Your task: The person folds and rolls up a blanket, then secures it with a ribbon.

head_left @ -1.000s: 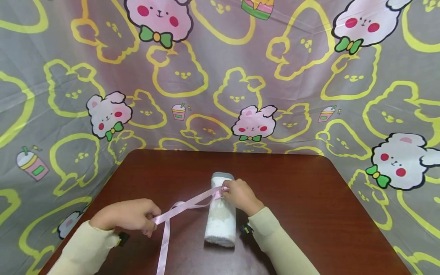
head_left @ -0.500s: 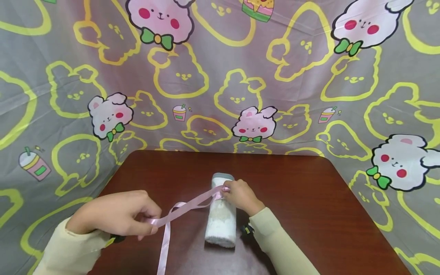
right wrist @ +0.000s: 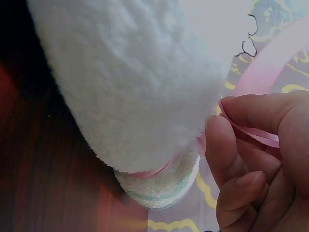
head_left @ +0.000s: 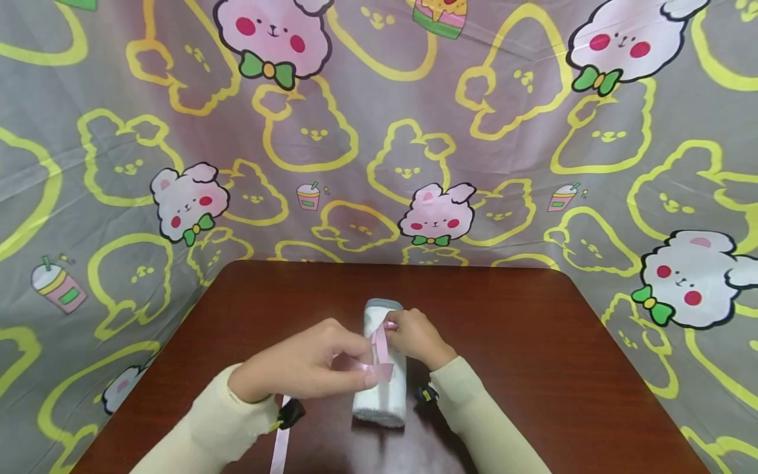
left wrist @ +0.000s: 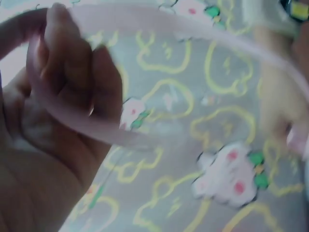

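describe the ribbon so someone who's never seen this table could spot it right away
On the dark red-brown table lies a white rolled towel, between both hands. The ribbon is the thin, shiny pale-pink strip crossing it, pinched by the left hand and right hand, its tail hanging toward the near edge.

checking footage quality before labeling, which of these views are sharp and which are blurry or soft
Head view: sharp, evenly lit, with the rolled towel and ribbon clear. Left wrist view: motion-blurred, left hand and backdrop smeared. Right wrist view: close and soft, the towel fuzzy, the right hand clearer.
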Available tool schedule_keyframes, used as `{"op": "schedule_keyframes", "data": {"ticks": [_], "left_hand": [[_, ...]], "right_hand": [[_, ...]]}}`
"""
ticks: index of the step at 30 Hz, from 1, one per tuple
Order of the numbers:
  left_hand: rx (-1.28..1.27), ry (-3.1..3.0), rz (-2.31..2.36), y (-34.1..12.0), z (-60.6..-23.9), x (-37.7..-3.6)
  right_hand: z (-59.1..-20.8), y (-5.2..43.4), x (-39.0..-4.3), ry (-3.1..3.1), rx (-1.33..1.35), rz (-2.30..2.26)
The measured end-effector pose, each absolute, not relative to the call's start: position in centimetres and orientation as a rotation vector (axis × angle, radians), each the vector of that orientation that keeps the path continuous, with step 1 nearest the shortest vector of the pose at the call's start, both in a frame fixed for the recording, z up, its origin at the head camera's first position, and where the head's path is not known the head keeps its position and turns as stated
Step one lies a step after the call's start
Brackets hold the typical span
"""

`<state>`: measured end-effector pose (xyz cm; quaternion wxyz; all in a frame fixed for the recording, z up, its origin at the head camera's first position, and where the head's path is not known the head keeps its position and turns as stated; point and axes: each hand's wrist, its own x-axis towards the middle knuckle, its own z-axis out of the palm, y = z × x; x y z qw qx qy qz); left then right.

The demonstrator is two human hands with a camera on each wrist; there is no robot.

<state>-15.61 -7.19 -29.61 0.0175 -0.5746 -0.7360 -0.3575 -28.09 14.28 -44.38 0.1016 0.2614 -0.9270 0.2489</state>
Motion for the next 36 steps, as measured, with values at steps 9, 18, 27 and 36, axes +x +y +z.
{"op": "schedule_keyframes", "data": {"ticks": [9, 18, 27, 36], "left_hand": [[-1.404, -2.539, -0.690, -1.6, -36.0, -16.5], [-1.250, -2.594, -0.401, 0.8, -40.5, -17.0], [-1.376, -2.646, -0.362, 1.8, -41.8, -16.4], [-1.313, -2.649, -0.871, -3.2, -40.5, -20.2]], "right_hand": [[-43.9, 14.3, -28.0, -2.718, 0.832, 0.786], [-43.6, 14.4, -28.0, -2.804, 0.872, 0.783], [-43.6, 14.9, -28.0, -2.805, 0.928, 0.847], [-43.5, 14.9, -28.1, -2.803, 0.969, 0.872]]}}
